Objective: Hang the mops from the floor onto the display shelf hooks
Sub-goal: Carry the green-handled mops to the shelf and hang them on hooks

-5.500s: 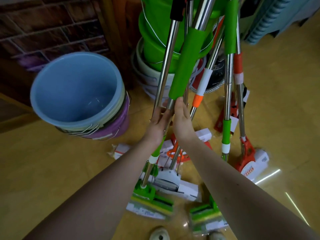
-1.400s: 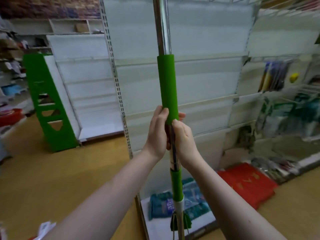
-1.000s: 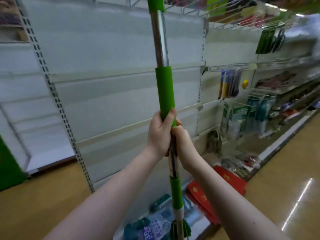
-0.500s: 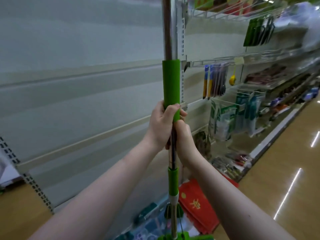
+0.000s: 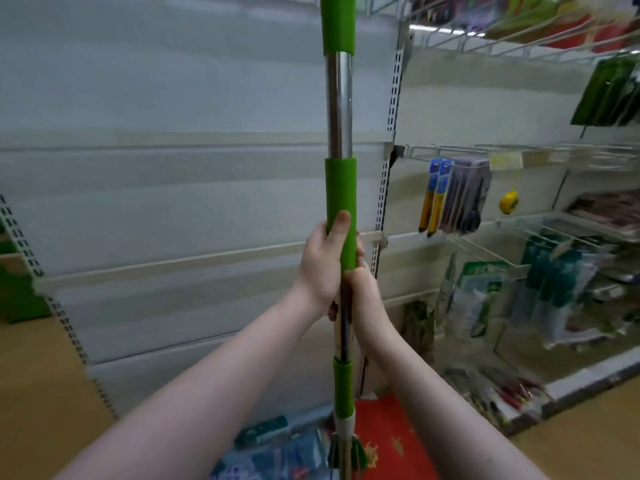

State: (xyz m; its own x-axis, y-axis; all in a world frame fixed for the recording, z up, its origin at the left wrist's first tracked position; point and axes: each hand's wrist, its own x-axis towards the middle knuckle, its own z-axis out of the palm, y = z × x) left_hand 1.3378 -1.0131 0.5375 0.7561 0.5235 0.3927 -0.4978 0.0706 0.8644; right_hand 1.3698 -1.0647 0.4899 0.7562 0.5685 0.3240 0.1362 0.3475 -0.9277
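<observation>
Both bare forearms rise from the bottom corners and meet at the middle, where the two hands stack on a mop (image 5: 338, 98) held upright and close to the body. The left hand (image 5: 320, 268) is the upper one: its fingers curl round the lower end of the mop's middle green sleeve, and its thumb (image 5: 341, 225) lies straight up along the front of that sleeve. The right hand (image 5: 366, 296) sits just beneath it, touching it, and grips the bare chrome pole below the sleeve, its wrist bent slightly inward (its fingers are hidden behind the pole). The pole runs nearly vertical through the whole view; another green sleeve covers it at the top edge, a shorter one sits below the hands, and the mop's head is cut off at the bottom edge. The mop stands in front of the pale back panel (image 5: 173, 98) of the display shelf, just left of a slotted upright post (image 5: 392, 98); whether it touches either I cannot tell. To the right, packets (image 5: 453, 195) hang from a wire rail (image 5: 450, 152), with more blurred goods beyond. A red mat (image 5: 391, 441) lies low behind the pole, beside the tan floor (image 5: 31, 393).
</observation>
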